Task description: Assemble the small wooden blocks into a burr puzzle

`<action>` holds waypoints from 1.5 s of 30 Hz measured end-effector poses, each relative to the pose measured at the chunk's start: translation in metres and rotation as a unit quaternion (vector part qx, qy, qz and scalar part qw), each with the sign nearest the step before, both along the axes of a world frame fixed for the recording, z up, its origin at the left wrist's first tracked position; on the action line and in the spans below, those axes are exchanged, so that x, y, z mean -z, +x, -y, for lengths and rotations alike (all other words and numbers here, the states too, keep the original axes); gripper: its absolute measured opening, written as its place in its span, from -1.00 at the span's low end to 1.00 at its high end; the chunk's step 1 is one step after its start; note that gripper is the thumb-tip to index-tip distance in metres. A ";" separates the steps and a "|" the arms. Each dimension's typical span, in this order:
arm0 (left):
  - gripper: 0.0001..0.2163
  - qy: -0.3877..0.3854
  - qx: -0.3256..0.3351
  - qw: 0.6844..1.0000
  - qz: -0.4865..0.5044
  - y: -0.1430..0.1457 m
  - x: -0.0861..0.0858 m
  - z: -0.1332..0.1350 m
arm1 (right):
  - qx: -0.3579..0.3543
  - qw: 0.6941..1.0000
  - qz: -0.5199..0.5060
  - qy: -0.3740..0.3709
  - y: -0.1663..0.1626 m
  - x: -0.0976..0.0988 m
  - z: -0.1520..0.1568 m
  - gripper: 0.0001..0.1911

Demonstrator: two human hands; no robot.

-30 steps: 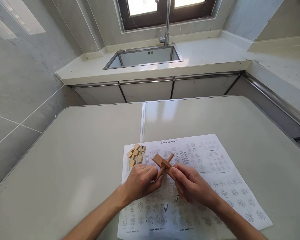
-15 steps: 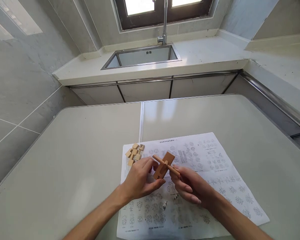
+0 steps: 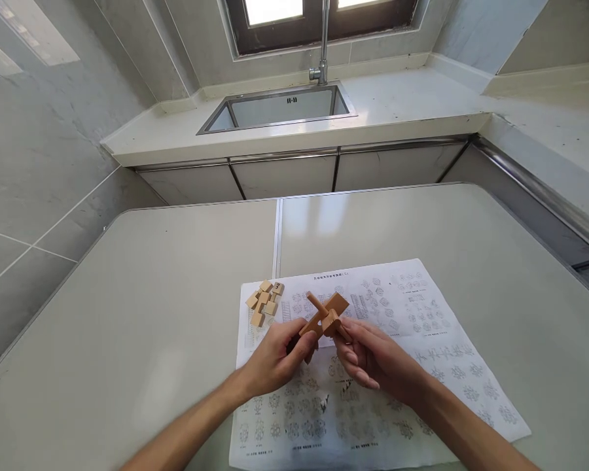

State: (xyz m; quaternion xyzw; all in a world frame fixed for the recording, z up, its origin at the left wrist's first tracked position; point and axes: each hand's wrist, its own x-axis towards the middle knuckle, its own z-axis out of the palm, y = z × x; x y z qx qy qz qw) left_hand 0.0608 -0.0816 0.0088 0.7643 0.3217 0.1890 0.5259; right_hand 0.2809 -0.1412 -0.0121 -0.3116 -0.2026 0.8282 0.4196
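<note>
Both my hands hold a small wooden puzzle (image 3: pixel 326 315) of crossed interlocking pieces just above a printed instruction sheet (image 3: pixel 422 327). My left hand (image 3: pixel 277 358) pinches its lower left end with thumb and fingers. My right hand (image 3: pixel 373 358) grips its right side with the fingertips. A second wooden puzzle (image 3: pixel 264 302), paler and made of small blocks, lies on the sheet's far left corner, a little beyond my left hand and untouched.
The sheet lies on a pale grey table (image 3: pixel 127 314) with a seam down its middle. Beyond the table stands a white counter (image 3: pixel 402 104) with a steel sink (image 3: pixel 277 108) and tap (image 3: pixel 321 46) under a window. Grey tiled floor is at left.
The crossed puzzle has been turned in my hands, its flat piece swinging from the left over to the upper right. The paler puzzle has not moved.
</note>
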 end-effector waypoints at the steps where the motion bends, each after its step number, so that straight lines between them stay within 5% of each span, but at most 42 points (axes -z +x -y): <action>1: -0.57 0.003 0.003 1.000 0.000 0.000 0.001 0.000 | -0.001 1.000 -0.014 -0.007 0.001 -0.001 0.000 -0.53; 11: -0.57 -0.007 0.021 0.999 0.023 -0.002 0.004 0.000 | -0.038 0.995 -0.067 -0.058 0.003 0.010 0.004 -0.54; 24: -0.72 0.012 -0.041 0.997 0.066 -0.002 0.006 0.001 | -0.035 0.998 -0.044 0.028 -0.002 0.005 0.007 -0.51; 33: 0.07 -0.090 0.043 0.978 0.186 -0.004 0.004 0.005 | -0.088 0.993 0.016 0.079 -0.011 0.003 0.013 -0.59; 38: 0.12 -0.160 0.058 0.963 0.208 -0.001 0.013 0.011 | -0.095 0.983 0.057 0.146 -0.015 -0.001 0.013 -0.61; 45: 0.11 -0.147 0.059 0.962 0.224 -0.002 0.017 0.011 | -0.103 0.969 0.096 0.203 -0.012 0.001 0.014 -0.62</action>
